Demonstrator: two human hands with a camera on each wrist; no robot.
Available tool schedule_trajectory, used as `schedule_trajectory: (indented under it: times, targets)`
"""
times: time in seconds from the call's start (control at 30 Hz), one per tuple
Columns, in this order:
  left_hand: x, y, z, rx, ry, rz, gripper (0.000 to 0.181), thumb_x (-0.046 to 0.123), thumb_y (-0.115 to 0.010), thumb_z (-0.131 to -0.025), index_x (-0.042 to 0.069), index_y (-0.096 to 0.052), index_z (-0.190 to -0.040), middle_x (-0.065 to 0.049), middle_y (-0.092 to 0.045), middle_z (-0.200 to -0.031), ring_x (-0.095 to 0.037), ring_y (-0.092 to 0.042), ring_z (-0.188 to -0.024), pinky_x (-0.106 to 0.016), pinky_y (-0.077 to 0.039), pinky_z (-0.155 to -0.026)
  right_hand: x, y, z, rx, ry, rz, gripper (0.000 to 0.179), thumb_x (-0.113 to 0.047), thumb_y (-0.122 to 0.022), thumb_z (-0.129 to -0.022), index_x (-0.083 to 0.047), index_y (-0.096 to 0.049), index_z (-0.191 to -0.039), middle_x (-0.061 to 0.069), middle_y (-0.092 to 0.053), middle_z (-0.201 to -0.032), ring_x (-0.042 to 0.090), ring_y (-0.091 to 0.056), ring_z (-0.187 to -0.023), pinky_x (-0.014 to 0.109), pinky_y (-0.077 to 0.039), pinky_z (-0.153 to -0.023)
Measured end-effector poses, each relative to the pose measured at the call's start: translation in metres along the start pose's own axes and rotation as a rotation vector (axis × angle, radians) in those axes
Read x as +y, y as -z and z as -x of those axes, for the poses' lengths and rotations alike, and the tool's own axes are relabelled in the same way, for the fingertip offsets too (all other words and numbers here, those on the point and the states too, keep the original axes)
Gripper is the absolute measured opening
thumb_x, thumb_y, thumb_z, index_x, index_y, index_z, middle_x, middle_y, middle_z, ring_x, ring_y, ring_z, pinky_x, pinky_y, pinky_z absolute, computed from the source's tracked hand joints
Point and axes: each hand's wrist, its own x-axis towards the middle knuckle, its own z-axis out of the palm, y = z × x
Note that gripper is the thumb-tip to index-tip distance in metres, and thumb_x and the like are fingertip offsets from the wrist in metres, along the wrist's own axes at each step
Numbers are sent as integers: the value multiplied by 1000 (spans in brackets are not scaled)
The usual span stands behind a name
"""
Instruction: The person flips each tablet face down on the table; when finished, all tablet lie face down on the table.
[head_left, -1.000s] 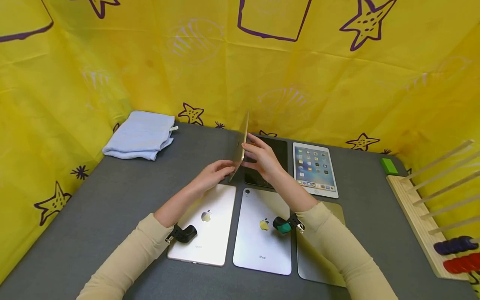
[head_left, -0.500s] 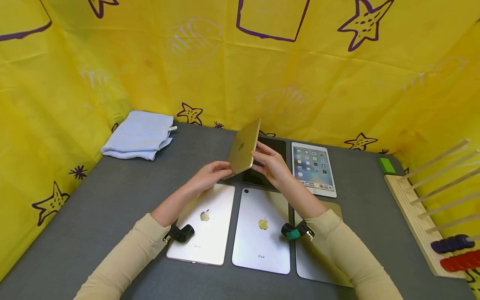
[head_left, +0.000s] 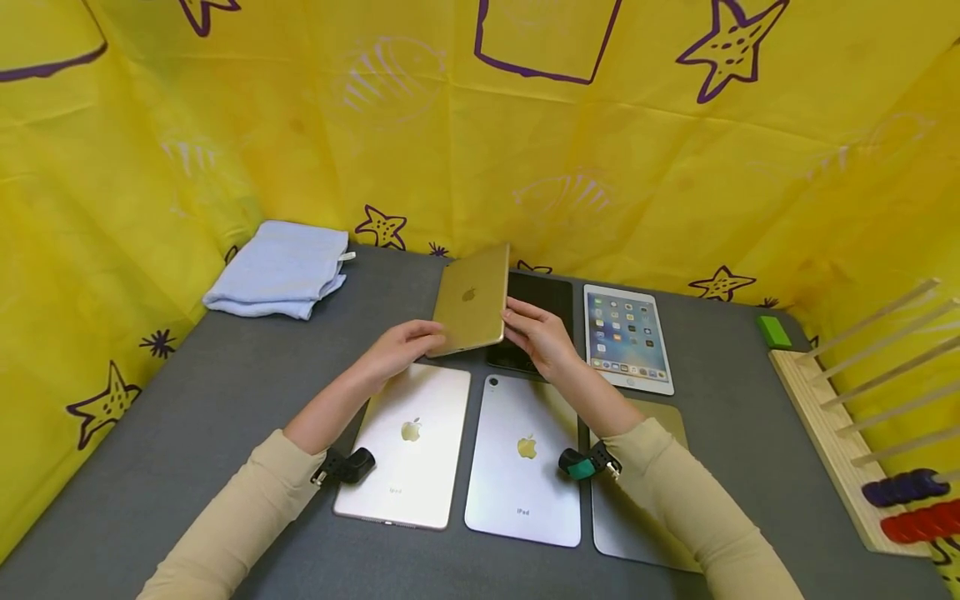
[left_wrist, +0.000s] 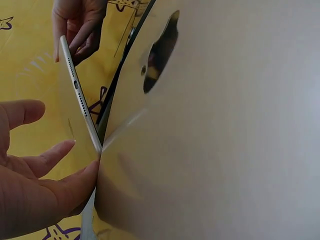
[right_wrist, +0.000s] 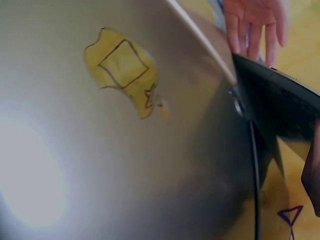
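Observation:
A gold tablet [head_left: 472, 296] is held tilted above the table, its apple-logo back toward me. My right hand [head_left: 543, 333] grips its right edge, thumb on the back and fingers behind. My left hand [head_left: 402, 346] touches its lower left corner. In the right wrist view the dark screen side [right_wrist: 277, 102] shows, and the left hand's fingers [right_wrist: 254, 30] reach straight to the edge. From the left wrist, the tablet's port edge [left_wrist: 80, 95] runs down to the left fingertips. Closest below lies a pale gold tablet [head_left: 408, 475], face down.
A silver tablet [head_left: 522, 500] and a grey one [head_left: 637, 525] lie face down in front. Behind them are a black-screened tablet [head_left: 551, 300] and a lit white one [head_left: 660, 379]. A folded blue cloth [head_left: 285, 267], a green block [head_left: 773, 332] and a wooden bead rack [head_left: 840, 450] stand around.
The gold tablet, nearly edge-on a second ago, has turned so its back faces me more and leans lower to the left. The left hand has shifted left, the right hand slightly right and down.

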Motion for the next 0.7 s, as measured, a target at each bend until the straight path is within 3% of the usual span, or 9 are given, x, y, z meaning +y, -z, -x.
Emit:
schedule_trajectory:
  times: [0.2,0.43,0.7]
  targets:
    - [-4,11,5,2,-9,-63,52,29,-57,-99,1,-46,-141,-20,-47,-142,-36,-44,-129,-50,-36,-105,10,-4,-4,38,-38,91,40,6,-58,-94,8,-53,-134,22,-55,-135,9,-67,-89,25,-53,-86]
    - [-5,24,9,-4,3,-83,53,30,-53,-101,1,-43,-144,-22,-42,-145,-38,-40,-131,-52,-36,-104,14,-13,-3,-9,-77,150,41,8,-51,-96,11,-48,-136,27,-53,-132,18,-62,-102,32,-48,-96]
    - [-7,32,10,9,19,-154,56,35,-54,-100,4,-42,-145,-21,-48,-136,-31,-49,-106,-37,-44,-77,15,-19,0,-95,-103,211,44,3,-46,-98,14,-39,-140,29,-44,-142,31,-45,-131,35,-38,-107]
